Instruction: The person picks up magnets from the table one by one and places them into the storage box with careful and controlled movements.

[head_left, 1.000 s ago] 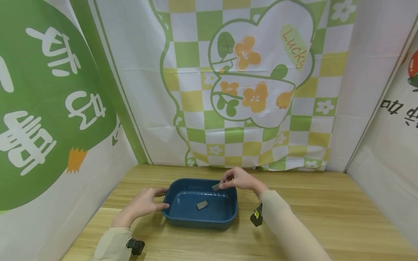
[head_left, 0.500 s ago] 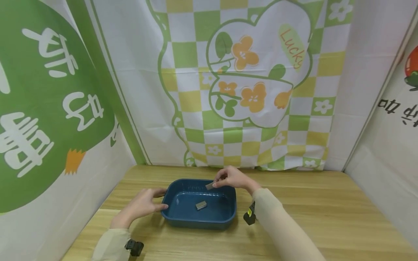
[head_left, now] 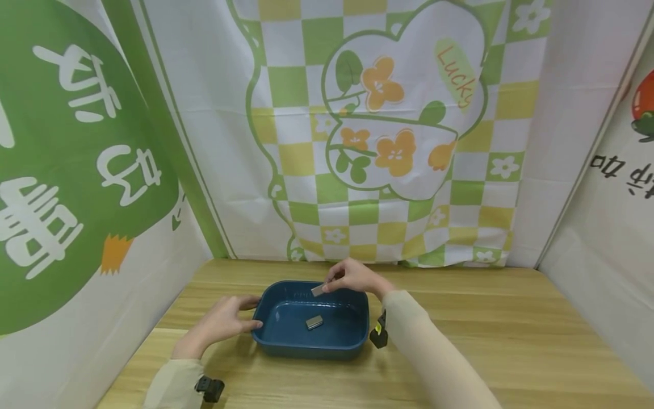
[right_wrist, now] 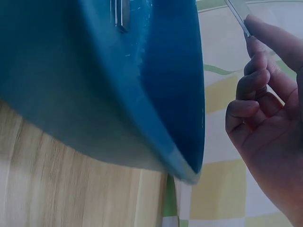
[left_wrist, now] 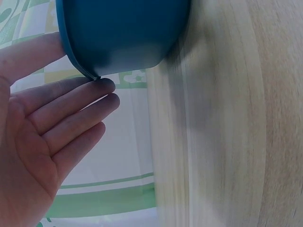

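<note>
Two hands meet at a blue tub (head_left: 286, 341) in the lower centre: the left hand (head_left: 221, 322) rests straight-fingered against its rim, the right hand (head_left: 352, 278) pinches a small grey block (head_left: 318, 290) above another block (head_left: 314, 322) lying inside, beneath a backdrop reading "Lucky" (head_left: 453, 72).

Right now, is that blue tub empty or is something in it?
Not empty: one small grey block lies on the floor of the blue tub. The right hand pinches a second block above it.
</note>
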The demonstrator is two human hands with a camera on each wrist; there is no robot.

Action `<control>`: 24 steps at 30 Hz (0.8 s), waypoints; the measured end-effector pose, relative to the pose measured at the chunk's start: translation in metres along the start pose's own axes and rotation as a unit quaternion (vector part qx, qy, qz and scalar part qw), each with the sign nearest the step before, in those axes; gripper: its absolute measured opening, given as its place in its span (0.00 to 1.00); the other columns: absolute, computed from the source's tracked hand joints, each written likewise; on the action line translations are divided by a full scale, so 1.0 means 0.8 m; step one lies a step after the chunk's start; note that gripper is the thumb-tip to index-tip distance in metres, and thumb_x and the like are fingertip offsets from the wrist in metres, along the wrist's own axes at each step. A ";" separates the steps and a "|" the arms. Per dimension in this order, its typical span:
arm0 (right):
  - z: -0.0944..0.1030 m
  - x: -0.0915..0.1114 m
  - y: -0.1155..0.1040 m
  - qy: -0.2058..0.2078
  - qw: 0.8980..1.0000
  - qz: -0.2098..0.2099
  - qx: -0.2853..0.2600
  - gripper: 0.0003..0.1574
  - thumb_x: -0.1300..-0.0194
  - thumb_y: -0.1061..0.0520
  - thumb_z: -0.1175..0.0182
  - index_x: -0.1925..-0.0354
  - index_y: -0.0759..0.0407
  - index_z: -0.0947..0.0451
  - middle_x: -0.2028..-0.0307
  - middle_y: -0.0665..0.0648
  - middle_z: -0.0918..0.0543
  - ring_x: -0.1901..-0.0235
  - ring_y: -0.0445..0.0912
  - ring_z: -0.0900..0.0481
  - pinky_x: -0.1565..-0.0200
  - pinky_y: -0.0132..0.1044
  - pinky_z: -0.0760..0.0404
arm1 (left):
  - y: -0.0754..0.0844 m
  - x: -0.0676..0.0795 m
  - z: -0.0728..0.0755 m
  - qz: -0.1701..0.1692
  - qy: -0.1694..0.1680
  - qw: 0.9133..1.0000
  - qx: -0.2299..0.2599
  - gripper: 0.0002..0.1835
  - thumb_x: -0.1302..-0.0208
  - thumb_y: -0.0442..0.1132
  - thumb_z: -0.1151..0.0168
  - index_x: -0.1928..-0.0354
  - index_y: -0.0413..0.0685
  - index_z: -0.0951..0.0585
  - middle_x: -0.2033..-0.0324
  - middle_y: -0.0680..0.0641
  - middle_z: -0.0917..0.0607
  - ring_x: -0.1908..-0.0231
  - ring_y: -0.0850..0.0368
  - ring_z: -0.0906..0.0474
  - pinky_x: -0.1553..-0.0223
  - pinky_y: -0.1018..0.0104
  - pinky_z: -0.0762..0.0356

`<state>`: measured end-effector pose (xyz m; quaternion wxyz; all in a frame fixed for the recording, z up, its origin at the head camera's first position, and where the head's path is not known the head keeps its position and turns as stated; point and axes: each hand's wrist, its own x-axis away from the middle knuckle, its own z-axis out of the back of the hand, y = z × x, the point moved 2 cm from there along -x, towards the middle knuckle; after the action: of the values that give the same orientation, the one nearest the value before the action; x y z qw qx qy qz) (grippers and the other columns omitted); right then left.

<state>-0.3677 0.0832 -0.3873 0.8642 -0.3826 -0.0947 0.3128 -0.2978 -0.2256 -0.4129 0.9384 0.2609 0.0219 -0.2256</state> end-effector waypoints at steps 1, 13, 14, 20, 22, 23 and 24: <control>0.000 -0.002 -0.001 0.000 1.000 0.000 0.001 0.07 0.43 0.50 0.32 0.67 0.50 0.15 0.70 0.47 0.15 0.70 0.44 0.22 0.64 0.33 0.23 | 0.000 0.000 0.000 0.000 0.000 1.000 0.000 0.30 0.47 0.46 0.29 0.43 0.38 0.23 0.48 0.40 0.18 0.47 0.43 0.21 0.44 0.45 0.27; -0.011 -0.018 -0.012 -0.012 1.000 0.022 -0.006 0.07 0.43 0.54 0.32 0.66 0.56 0.14 0.71 0.50 0.14 0.70 0.53 0.21 0.69 0.29 0.25 | -0.001 0.001 -0.001 -0.003 0.005 1.000 -0.004 0.30 0.47 0.46 0.29 0.44 0.39 0.23 0.49 0.41 0.17 0.48 0.44 0.20 0.45 0.45 0.26; -0.012 -0.019 -0.011 -0.012 1.000 0.019 -0.007 0.07 0.43 0.54 0.32 0.66 0.56 0.14 0.71 0.50 0.14 0.68 0.55 0.20 0.68 0.30 0.25 | -0.001 0.001 -0.001 -0.004 0.005 1.000 -0.004 0.30 0.47 0.46 0.29 0.44 0.39 0.23 0.49 0.41 0.17 0.48 0.44 0.20 0.45 0.45 0.26; -0.016 -0.027 -0.011 -0.006 1.000 0.012 -0.006 0.08 0.44 0.53 0.32 0.65 0.55 0.14 0.69 0.50 0.14 0.64 0.57 0.19 0.66 0.30 0.24 | 0.001 0.001 0.000 -0.007 0.003 1.000 0.003 0.30 0.47 0.45 0.29 0.44 0.37 0.23 0.49 0.39 0.17 0.47 0.43 0.21 0.44 0.45 0.26; -0.018 -0.030 -0.013 -0.005 1.000 0.014 -0.002 0.09 0.44 0.53 0.32 0.65 0.56 0.14 0.69 0.51 0.13 0.66 0.54 0.18 0.66 0.29 0.24 | 0.001 0.001 0.000 -0.007 0.004 1.000 0.002 0.30 0.47 0.45 0.29 0.44 0.37 0.23 0.49 0.39 0.17 0.47 0.43 0.21 0.44 0.45 0.26; -0.019 -0.031 -0.014 -0.006 1.000 0.014 -0.002 0.09 0.44 0.54 0.32 0.64 0.56 0.14 0.69 0.51 0.13 0.66 0.52 0.18 0.66 0.29 0.24 | 0.001 0.001 0.000 -0.008 0.004 1.000 -0.001 0.30 0.47 0.45 0.29 0.44 0.37 0.23 0.49 0.40 0.17 0.48 0.43 0.20 0.44 0.45 0.26; -0.021 -0.032 -0.014 -0.008 1.000 0.014 -0.004 0.10 0.44 0.54 0.32 0.64 0.57 0.14 0.69 0.52 0.13 0.67 0.50 0.18 0.66 0.29 0.23 | 0.002 0.001 0.000 -0.008 0.005 1.000 -0.002 0.30 0.47 0.45 0.29 0.44 0.37 0.23 0.49 0.40 0.17 0.48 0.43 0.20 0.44 0.45 0.26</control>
<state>-0.3759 0.0514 -0.3885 0.8576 -0.3846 -0.0970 0.3273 -0.2966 -0.2251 -0.4123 0.9370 0.2600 0.0290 -0.2315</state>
